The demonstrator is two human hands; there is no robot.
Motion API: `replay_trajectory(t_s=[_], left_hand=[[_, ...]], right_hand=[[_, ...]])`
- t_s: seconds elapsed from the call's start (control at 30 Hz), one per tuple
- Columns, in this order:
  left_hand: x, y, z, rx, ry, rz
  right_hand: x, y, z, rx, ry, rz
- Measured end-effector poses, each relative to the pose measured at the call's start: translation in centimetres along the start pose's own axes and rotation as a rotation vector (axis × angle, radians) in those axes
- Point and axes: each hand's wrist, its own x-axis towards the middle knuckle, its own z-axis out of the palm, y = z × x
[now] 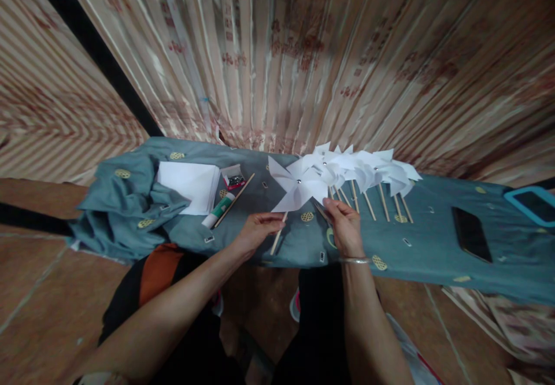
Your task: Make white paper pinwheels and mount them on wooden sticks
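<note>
A white paper pinwheel point(299, 191) with a shiny pin at its centre is held up over the cloth-covered table. My left hand point(260, 232) is closed around its wooden stick just below the paper blades. At the pinwheel's lower right blade, my right hand point(344, 226) pinches the paper edge between thumb and fingers. Scissors point(330, 237) with a yellow-green handle lie beside and partly under my right hand. Behind and to the right, several finished-looking pinwheels point(375, 168) lie in an overlapping row, sticks towards me.
Left on the table point(425, 240) are a stack of white paper point(191, 185), an open small box of pins point(234, 178), a glue stick point(219, 210) and a loose wooden stick point(236, 200). A dark phone point(472, 233) and a blue-framed object point(531, 204) lie right. A curtain point(303, 55) hangs behind.
</note>
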Motion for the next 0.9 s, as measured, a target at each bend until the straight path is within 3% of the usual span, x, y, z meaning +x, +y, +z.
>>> replay_trajectory(t_s=[0.9], left_hand=[[0.5, -0.1, 0.4, -0.048, 0.085, 0.002]], right_hand=[[-2.2, 0.1, 2.4, -0.163, -0.184, 0.032]])
